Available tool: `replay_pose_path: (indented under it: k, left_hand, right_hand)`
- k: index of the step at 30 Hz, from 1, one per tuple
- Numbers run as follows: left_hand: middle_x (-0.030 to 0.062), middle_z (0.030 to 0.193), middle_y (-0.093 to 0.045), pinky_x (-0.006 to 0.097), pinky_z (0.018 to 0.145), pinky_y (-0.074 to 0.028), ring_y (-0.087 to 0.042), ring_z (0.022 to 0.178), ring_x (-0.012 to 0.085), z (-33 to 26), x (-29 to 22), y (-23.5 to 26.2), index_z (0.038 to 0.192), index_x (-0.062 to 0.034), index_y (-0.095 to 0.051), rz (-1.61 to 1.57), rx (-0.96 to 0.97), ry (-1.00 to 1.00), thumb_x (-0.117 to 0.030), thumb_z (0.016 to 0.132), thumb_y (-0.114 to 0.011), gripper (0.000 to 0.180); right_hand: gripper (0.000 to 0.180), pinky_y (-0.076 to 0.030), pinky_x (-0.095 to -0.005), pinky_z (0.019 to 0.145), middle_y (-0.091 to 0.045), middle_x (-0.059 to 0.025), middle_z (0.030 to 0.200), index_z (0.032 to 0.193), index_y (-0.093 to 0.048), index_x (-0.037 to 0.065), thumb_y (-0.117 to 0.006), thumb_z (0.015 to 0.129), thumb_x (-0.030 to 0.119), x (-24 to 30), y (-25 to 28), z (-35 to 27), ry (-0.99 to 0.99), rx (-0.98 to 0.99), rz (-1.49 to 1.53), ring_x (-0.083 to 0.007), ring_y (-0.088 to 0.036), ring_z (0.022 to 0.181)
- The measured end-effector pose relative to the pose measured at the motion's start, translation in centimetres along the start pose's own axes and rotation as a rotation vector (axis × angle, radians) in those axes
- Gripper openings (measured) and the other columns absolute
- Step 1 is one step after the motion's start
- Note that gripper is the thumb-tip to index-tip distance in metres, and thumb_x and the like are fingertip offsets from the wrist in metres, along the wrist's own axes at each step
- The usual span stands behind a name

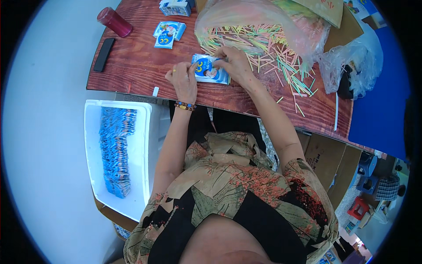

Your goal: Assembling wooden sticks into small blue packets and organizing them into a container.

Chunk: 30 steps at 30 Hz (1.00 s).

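Observation:
A blue and white printed packet (210, 75) lies on the reddish wooden table in front of me, between my two hands. Bent fingers of my left hand (181, 81) grip its left edge; a ring and a beaded bracelet show on that side. My right hand (235, 66) pinches the packet near its upper right part, and its fingertips are partly hidden. Just beyond lies a loose heap of thin pastel sticks (263, 42), pink, yellow and green, spilling from a large clear plastic bag (246, 13). I cannot make out whether a stick is between my right fingers.
More packets (169, 34) and a small stack (175, 7) lie farther off. A red-lidded jar (115, 22) and a black phone-like bar (104, 55) are at the left. Below the table edge, a white foam box (147, 132) holds rows of blue packets (115, 152). Crumpled plastic (351, 66) sits right.

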<state>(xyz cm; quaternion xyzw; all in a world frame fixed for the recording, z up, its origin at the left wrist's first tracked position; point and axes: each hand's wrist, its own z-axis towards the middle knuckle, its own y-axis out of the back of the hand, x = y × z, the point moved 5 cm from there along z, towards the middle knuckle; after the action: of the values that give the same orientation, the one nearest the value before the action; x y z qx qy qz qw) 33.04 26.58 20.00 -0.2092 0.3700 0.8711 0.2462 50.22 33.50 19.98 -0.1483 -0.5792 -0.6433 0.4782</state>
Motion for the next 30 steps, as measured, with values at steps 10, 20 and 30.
replay_pose_path:
  k: [10, 20, 30]
  left_hand:
    - [0.0057, 0.079, -0.062, 0.039, 0.080, -0.031, -0.056, 0.081, 0.0236, 0.0, 1.1, 0.2, 0.084, -0.0082, -0.062, 0.363, 0.060, 0.007, -0.026, 0.087, -0.060, 0.018]
    - [0.0015, 0.080, -0.065, 0.021, 0.057, -0.044, -0.058, 0.067, 0.0059, -0.3, 4.4, -1.7, 0.090, -0.0030, -0.058, -0.675, 0.152, 0.566, -0.009, 0.082, -0.069, 0.015]
    - [0.0044, 0.090, -0.067, 0.021, 0.069, -0.049, -0.061, 0.078, 0.0065, -0.9, 0.3, -0.2, 0.096, 0.0012, -0.066, -1.151, 0.065, 0.821, -0.007, 0.086, -0.064, 0.013]
  right_hand:
    - [0.011, -0.044, -0.0318, 0.060, -0.063, -0.0068, 0.077, 0.081, -0.062, 0.003, -0.063, 0.081, 0.014, 4.1, 1.6, 0.9, 0.569, -0.335, -0.388, -0.0241, -0.060, 0.068]
    - [0.007, -0.045, -0.0222, 0.061, -0.062, -0.0004, 0.078, 0.080, -0.063, 0.002, -0.065, 0.084, 0.008, -0.5, -1.2, 1.7, -0.149, 0.111, 0.585, -0.0051, -0.055, 0.069]
    - [0.012, -0.043, -0.0196, 0.060, -0.063, 0.0015, 0.074, 0.086, -0.067, 0.001, -0.069, 0.082, 0.011, 2.1, -0.3, -0.8, -0.278, 0.194, 0.727, -0.0027, -0.054, 0.067]
